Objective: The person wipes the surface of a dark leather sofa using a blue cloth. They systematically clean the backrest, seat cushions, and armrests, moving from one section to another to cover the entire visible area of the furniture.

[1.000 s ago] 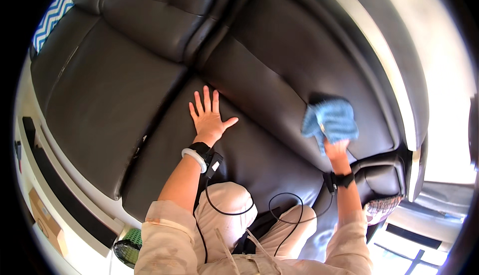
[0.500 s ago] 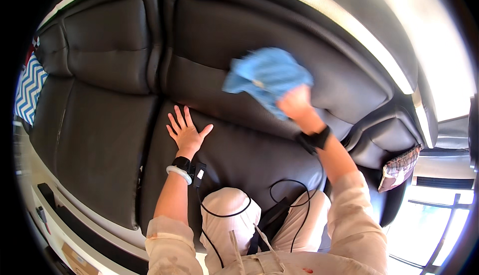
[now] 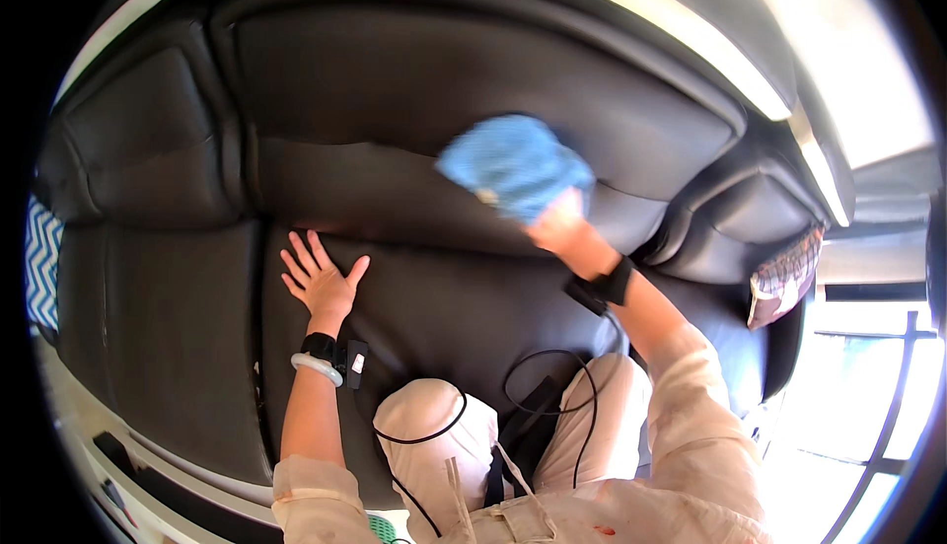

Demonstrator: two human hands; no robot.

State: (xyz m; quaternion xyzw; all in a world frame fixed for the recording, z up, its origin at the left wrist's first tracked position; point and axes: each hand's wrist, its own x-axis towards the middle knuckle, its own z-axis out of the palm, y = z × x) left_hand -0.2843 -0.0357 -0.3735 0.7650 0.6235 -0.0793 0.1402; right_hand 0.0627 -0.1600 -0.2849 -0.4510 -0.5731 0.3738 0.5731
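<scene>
A blue cloth (image 3: 518, 164) lies against the backrest (image 3: 395, 71) of a dark brown leather-look sofa, slightly blurred by motion. My right hand (image 3: 560, 220) is closed on the cloth's lower right part, its fingers mostly covered by the fabric. Flat on the seat cushion (image 3: 444, 297), near the crease below the backrest, rests my left hand (image 3: 324, 283) with its fingers spread and nothing in it. Black straps circle both wrists, and a pale bangle sits on the left one.
A patterned cushion (image 3: 786, 276) leans at the sofa's right end, and a blue-and-white zigzag cushion (image 3: 42, 263) at the far left. A black cable (image 3: 508, 386) loops over my knees, which are on the seat. Bright glass panes (image 3: 848, 416) stand at the right.
The view has shifted, so the sofa appears turned. My right hand and the cloth have moved a little relative to the backrest. My left hand stays spread on the seat.
</scene>
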